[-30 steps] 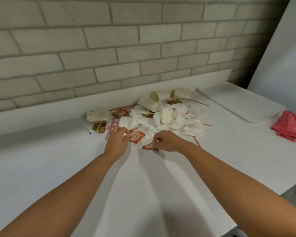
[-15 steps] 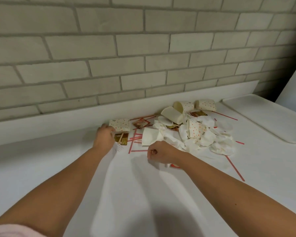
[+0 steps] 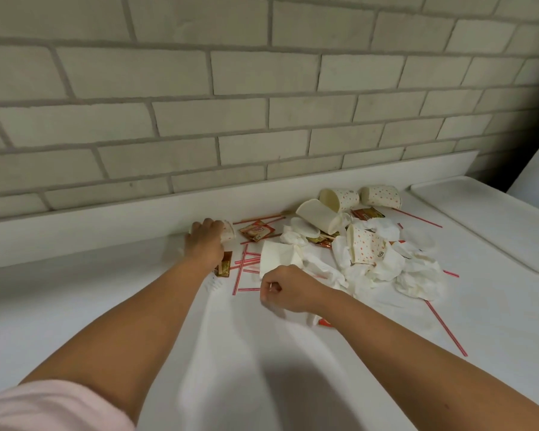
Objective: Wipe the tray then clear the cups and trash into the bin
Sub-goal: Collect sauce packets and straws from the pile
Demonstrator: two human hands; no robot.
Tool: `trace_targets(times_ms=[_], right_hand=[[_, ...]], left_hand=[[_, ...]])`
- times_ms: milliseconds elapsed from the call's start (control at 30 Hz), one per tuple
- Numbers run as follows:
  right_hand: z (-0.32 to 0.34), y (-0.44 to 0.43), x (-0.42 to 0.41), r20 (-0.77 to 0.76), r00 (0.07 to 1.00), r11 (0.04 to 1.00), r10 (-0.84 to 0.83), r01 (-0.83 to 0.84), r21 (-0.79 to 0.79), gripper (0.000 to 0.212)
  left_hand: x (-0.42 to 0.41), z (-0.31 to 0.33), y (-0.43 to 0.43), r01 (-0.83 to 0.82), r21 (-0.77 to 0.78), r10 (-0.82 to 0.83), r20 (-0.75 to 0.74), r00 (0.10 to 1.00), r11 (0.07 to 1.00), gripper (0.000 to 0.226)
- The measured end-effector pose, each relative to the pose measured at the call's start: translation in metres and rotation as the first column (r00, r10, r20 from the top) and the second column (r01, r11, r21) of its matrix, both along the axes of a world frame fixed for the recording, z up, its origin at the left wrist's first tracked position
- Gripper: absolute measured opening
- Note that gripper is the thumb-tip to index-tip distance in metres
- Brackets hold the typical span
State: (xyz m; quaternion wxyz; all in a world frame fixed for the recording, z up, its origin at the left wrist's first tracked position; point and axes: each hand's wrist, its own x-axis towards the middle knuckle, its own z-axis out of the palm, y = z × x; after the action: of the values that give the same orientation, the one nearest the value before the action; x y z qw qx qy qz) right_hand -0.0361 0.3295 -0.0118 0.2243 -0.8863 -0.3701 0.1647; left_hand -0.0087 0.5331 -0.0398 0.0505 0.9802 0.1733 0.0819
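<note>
Item 1, cups: I count five paper cups, all tipped over. The spotted cup [image 3: 228, 230], cream with red dots, lies by the table's far edge, and the left hand [image 3: 204, 244] has its fingers curled round it. Two more dotted cups [image 3: 381, 195] lie on their sides further right along that edge. A plain cream cup [image 3: 316, 214] lies just before them. A crushed dotted cup [image 3: 364, 248] sits amid crumpled white napkins [image 3: 417, 276].

Item 2, right hand [image 3: 288, 290]: fingers clenched, pinching a thin pale sliver [image 3: 271, 287]; I cannot tell what it is.

Item 3, small trash: red straws [image 3: 445, 329], scattered. Sachets [image 3: 257, 230], orange and gold; I cannot read the print.

Item 4, tray [image 3: 479, 225]: white, at the table's right edge, apart from the heap.

Setting: white table [image 3: 262, 384] with a raised ledge, against a pale brick wall [image 3: 262, 119]. Pink sleeve [image 3: 44, 405] at near left.
</note>
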Motion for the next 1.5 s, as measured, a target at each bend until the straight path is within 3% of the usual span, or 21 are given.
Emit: trace_targets(times_ms=[133, 233, 300, 400, 500, 600, 700, 733, 800, 867, 933, 1033, 1133, 1233, 1367, 1500], right_hand=[[0.009, 0.001, 0.003, 0.007, 1.000, 0.999, -0.022, 0.021, 0.033, 0.022], [0.014, 0.006, 0.007, 0.052, 0.995, 0.989, -0.091, 0.084, 0.119, 0.021], [0.016, 0.009, 0.010, 0.089, 0.980, 0.962, -0.177, 0.153, 0.225, 0.034], [0.023, 0.014, 0.014, 0.113, 0.953, 0.897, -0.280, 0.218, 0.385, 0.057], [0.031, 0.020, 0.015, 0.156, 0.939, 0.880, -0.306, 0.217, 0.422, 0.054], [0.033, 0.021, 0.017, 0.198, 0.932, 0.909, -0.303, 0.220, 0.354, 0.033], [0.034, 0.017, 0.016, 0.211, 0.927, 0.919, -0.309, 0.234, 0.318, 0.030], [0.034, 0.015, 0.016, 0.216, 0.924, 0.917, -0.317, 0.241, 0.318, 0.030], [0.036, 0.010, 0.016, 0.221, 0.919, 0.915, -0.326, 0.247, 0.320, 0.031], [0.036, 0.006, 0.017, 0.225, 0.920, 0.917, -0.322, 0.243, 0.316, 0.029], [0.035, 0.003, 0.018, 0.232, 0.918, 0.916, -0.322, 0.241, 0.319, 0.028], [0.030, 0.000, 0.020, 0.239, 0.913, 0.915, -0.331, 0.249, 0.317, 0.026], [0.026, -0.001, 0.020, 0.222, 0.918, 0.922, -0.327, 0.259, 0.287, 0.025], [0.025, -0.002, 0.018, 0.218, 0.921, 0.926, -0.323, 0.260, 0.275, 0.025], [0.023, -0.005, 0.019, 0.205, 0.924, 0.926, -0.324, 0.266, 0.268, 0.025], [0.023, -0.007, 0.019, 0.190, 0.926, 0.925, -0.327, 0.273, 0.264, 0.025]], left_hand=[[-0.008, 0.003, 0.006, -0.004, -0.032, 0.009, 0.161, 0.987, 0.999, 0.038], [-0.015, 0.014, 0.005, 0.029, -0.227, 0.045, 0.317, 0.947, 0.973, 0.037], [-0.021, 0.026, -0.002, 0.135, -0.465, 0.069, 0.394, 0.916, 0.875, 0.037], [-0.031, 0.046, -0.016, 0.245, -0.752, 0.055, 0.349, 0.935, 0.612, 0.032], [-0.040, 0.058, -0.022, 0.274, -0.833, -0.041, 0.290, 0.956, 0.480, 0.025], [-0.044, 0.060, -0.018, 0.283, -0.859, -0.094, 0.269, 0.959, 0.427, 0.025], [-0.045, 0.055, -0.010, 0.300, -0.900, -0.115, 0.277, 0.954, 0.317, 0.024], [-0.044, 0.052, -0.005, 0.286, -0.897, -0.107, 0.265, 0.958, 0.338, 0.027], [-0.043, 0.039, 0.014, 0.218, -0.785, -0.135, 0.171, 0.976, 0.580, 0.041], [-0.043, 0.022, 0.035, 0.218, -0.509, -0.246, 0.013, 0.969, 0.832, 0.052], [-0.045, 0.008, 0.045, 0.264, -0.259, -0.306, -0.136, 0.942, 0.929, 0.063], [-0.046, 0.000, 0.040, 0.318, -0.012, -0.310, -0.262, 0.914, 0.948, 0.077], [-0.040, 0.000, 0.031, 0.408, 0.100, -0.359, -0.320, 0.877, 0.907, 0.075], [-0.032, 0.000, 0.030, 0.427, 0.035, -0.404, -0.259, 0.877, 0.904, 0.050], [-0.029, 0.003, 0.032, 0.327, -0.241, -0.367, -0.147, 0.918, 0.914, 0.024], [-0.034, 0.002, 0.027, 0.308, -0.249, -0.355, -0.170, 0.919, 0.918, 0.018]])
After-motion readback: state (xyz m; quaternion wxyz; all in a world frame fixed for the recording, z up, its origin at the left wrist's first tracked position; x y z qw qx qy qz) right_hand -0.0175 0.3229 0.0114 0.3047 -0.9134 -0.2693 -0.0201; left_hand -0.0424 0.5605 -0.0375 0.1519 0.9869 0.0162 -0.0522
